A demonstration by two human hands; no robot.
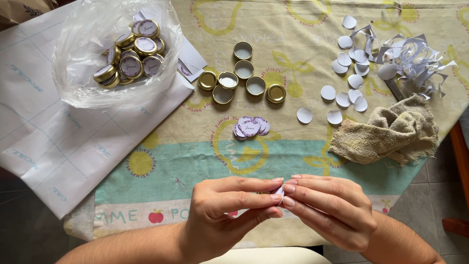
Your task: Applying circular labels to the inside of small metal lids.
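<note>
My left hand: my left hand (229, 208) was curled closed at the near edge of the table, thumb and forefinger pinched on a small round sticker (279, 191).
My right hand: my right hand (327, 205) faced the left one, its fingertips (289, 188) pressed against the same sticker, so both hands gripped it together.
Sticker: only a sliver of it, pale with a hint of purple, showed between my fingers, above the front edge of the table.
Sticker pile: a small heap of round purple-and-white stickers (250, 126) lay just beyond my hands, near the middle of the table.
Tins: a cluster of small round gold tins (239, 80) sat beyond the pile, most lying open side up with pale insides, two showing a gold face.
Bag: a clear plastic bag (80, 73) lay at the far left, holding gold lids (131, 51) that already carried purple stickers.
White paper: a large sheet of white paper (53, 142) was spread under the bag on the left.
Paper discs: plain white paper discs (344, 85) were scattered at the far right, well apart from my hands.
Scraps: a tangle of cut white backing paper (415, 58) sat beside the discs.
Cloth: a crumpled beige cloth (391, 132) lay at the right edge.
Table: the table (195, 161) wore a cream and teal cloth printed with yellow fruit outlines.
</note>
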